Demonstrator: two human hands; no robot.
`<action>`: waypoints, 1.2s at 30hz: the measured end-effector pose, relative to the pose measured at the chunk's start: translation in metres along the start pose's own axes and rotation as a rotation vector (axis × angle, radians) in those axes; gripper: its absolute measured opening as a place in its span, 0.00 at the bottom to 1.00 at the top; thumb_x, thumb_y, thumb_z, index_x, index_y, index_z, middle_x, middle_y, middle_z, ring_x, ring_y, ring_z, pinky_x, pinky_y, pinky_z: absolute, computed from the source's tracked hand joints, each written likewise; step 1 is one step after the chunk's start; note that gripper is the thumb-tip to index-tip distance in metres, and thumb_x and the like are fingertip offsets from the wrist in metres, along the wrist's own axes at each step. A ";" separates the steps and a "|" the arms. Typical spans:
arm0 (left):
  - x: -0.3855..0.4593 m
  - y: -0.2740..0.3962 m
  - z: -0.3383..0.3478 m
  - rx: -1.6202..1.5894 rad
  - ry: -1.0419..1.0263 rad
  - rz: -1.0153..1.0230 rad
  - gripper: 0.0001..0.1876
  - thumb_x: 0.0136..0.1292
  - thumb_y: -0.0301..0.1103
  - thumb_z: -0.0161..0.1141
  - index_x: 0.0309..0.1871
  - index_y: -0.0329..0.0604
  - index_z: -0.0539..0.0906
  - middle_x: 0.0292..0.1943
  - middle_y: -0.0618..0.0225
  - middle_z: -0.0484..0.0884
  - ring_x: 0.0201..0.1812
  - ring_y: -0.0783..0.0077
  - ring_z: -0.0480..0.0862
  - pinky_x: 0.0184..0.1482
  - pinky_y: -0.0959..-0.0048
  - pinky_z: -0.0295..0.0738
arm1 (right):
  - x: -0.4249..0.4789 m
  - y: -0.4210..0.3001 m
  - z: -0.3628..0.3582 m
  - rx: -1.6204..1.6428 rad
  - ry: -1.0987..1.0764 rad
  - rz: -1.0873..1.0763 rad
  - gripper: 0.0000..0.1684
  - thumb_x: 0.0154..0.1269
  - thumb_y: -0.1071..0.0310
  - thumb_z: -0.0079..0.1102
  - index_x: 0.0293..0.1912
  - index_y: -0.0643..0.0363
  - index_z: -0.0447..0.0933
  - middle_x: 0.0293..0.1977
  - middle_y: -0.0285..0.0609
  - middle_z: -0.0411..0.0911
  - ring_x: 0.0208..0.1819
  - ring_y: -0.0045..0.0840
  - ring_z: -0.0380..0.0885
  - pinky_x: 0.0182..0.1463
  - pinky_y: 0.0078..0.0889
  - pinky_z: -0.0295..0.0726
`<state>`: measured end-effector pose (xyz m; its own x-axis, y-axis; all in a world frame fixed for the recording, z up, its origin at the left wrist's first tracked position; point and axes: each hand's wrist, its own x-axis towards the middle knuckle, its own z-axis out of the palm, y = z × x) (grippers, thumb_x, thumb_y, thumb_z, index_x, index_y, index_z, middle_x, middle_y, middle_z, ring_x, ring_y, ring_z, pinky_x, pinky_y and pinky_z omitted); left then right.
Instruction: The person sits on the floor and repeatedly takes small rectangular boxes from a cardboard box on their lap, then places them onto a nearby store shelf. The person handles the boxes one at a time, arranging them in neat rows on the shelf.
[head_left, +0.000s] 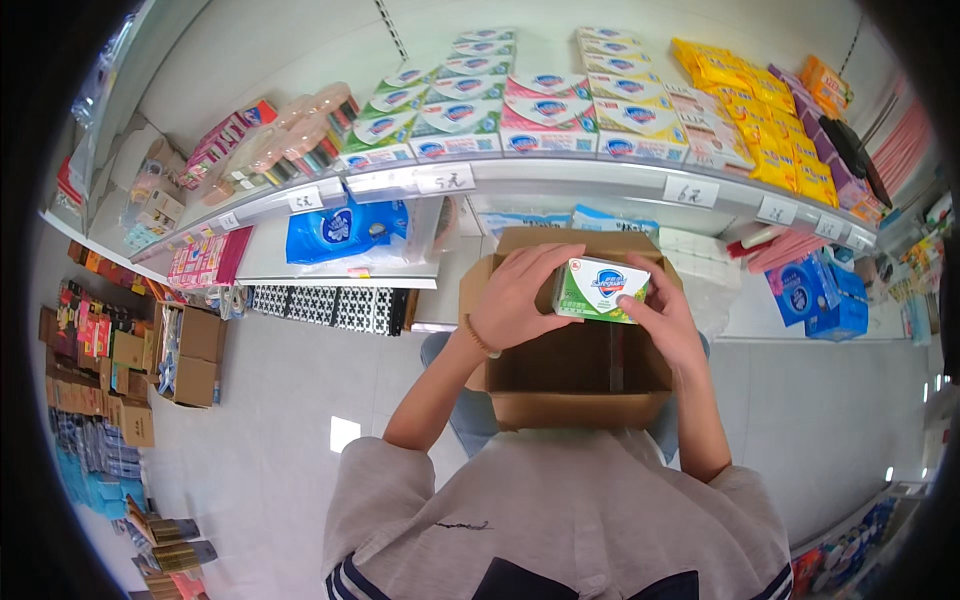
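Observation:
Between my hands is a white and green Safeguard soap box, its printed front tilted up towards me. My right hand grips its right end, thumb pressed on the front and fingers behind. At the left end, my left hand holds the box with fingers along the top edge and the thumb at the lower corner. Directly below is an open cardboard carton with its flaps spread, resting about my lap. Its dark interior shows a strip of tape, and part of it is hidden by my hands.
Ahead runs a shelf bearing rows of soap boxes, yellow packets and price tags. Under it lie a blue tissue pack and white paper packs. Cartons stand on the tiled floor at left.

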<state>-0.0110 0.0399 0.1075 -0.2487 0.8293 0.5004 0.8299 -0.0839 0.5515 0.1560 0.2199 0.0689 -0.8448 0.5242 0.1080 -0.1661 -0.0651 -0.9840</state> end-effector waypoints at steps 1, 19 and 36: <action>0.000 0.001 -0.011 0.051 0.032 0.011 0.43 0.48 0.36 0.81 0.70 0.48 0.73 0.62 0.65 0.81 0.62 0.55 0.79 0.67 0.60 0.71 | 0.005 -0.014 0.012 -0.075 0.005 -0.149 0.41 0.62 0.69 0.76 0.71 0.60 0.70 0.59 0.46 0.80 0.61 0.28 0.78 0.63 0.33 0.76; 0.098 -0.102 -0.168 0.679 0.321 -0.419 0.36 0.75 0.63 0.46 0.69 0.40 0.78 0.72 0.50 0.74 0.74 0.49 0.69 0.76 0.49 0.58 | 0.289 -0.173 0.152 -1.221 -0.132 -1.092 0.30 0.65 0.62 0.67 0.65 0.60 0.74 0.58 0.49 0.81 0.57 0.46 0.80 0.59 0.45 0.80; 0.097 -0.098 -0.162 0.675 0.200 -0.564 0.30 0.75 0.58 0.45 0.67 0.50 0.81 0.72 0.56 0.74 0.75 0.56 0.70 0.79 0.44 0.53 | 0.423 -0.115 0.229 -1.374 -0.589 -0.562 0.32 0.70 0.59 0.65 0.70 0.57 0.73 0.62 0.51 0.80 0.61 0.44 0.80 0.65 0.40 0.77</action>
<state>-0.1973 0.0390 0.2102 -0.7376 0.5320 0.4158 0.6592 0.7008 0.2727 -0.2988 0.2546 0.2607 -0.9609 -0.1903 0.2013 -0.2207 0.9650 -0.1414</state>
